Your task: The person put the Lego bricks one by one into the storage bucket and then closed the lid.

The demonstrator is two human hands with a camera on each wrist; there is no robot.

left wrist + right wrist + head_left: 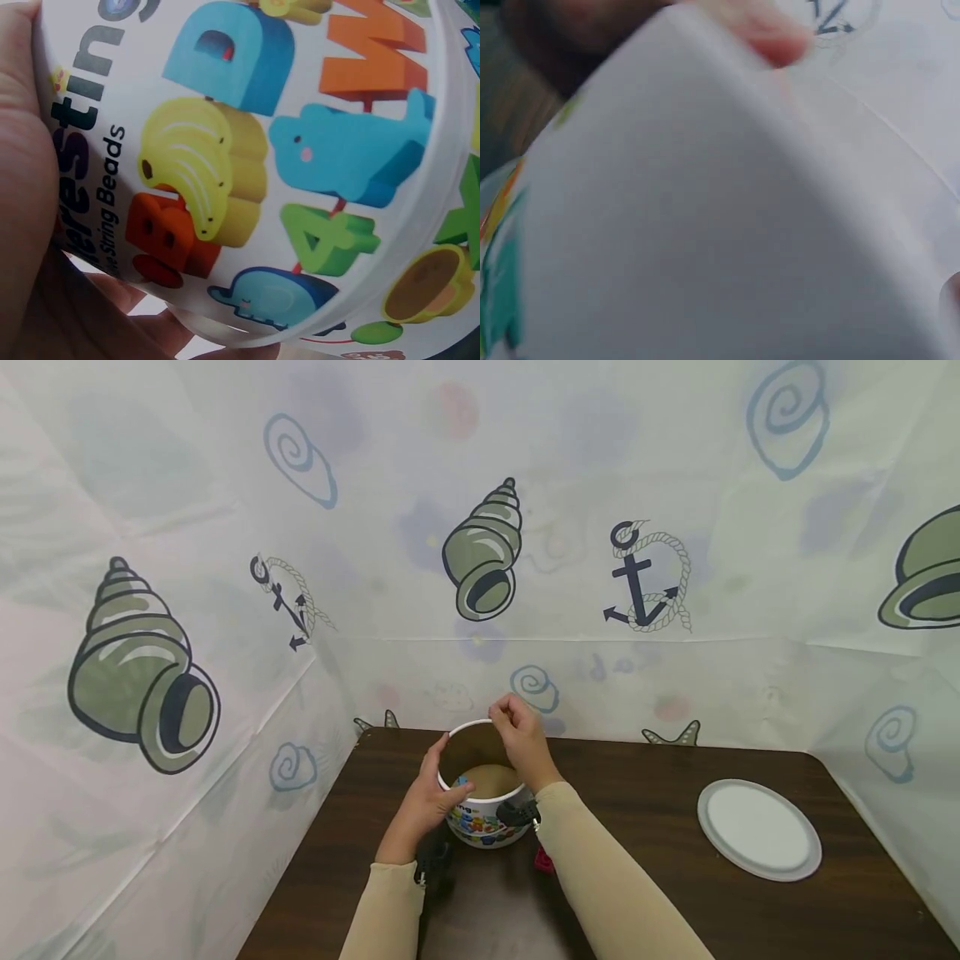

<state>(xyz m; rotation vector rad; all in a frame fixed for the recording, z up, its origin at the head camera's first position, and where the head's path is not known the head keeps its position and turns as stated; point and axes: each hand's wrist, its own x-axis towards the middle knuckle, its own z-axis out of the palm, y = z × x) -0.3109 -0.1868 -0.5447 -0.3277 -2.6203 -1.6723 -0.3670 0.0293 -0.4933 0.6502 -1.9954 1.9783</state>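
Note:
A round white tub [480, 822] printed with colourful letters and animals stands at the table's middle, its open mouth towards me. The words "String Beads" show on its wall [97, 187] in the left wrist view. My left hand [423, 802] grips its left side, thumb at the front of the rim and fingers round the outer wall. My right hand [521, 739] grips the rim at the back right, fingertips bent over the edge. In the right wrist view a fingertip [780, 41] lies by the tub's white edge, blurred. Inside, a small blue piece [462, 781] shows near my left thumb.
A round white lid or plate [759, 829] lies on the right of the dark wooden table [637, 777]. Under my right wrist a small red piece [543, 860] is partly hidden. Printed sheets [570, 460] with shells and anchors hang around the table.

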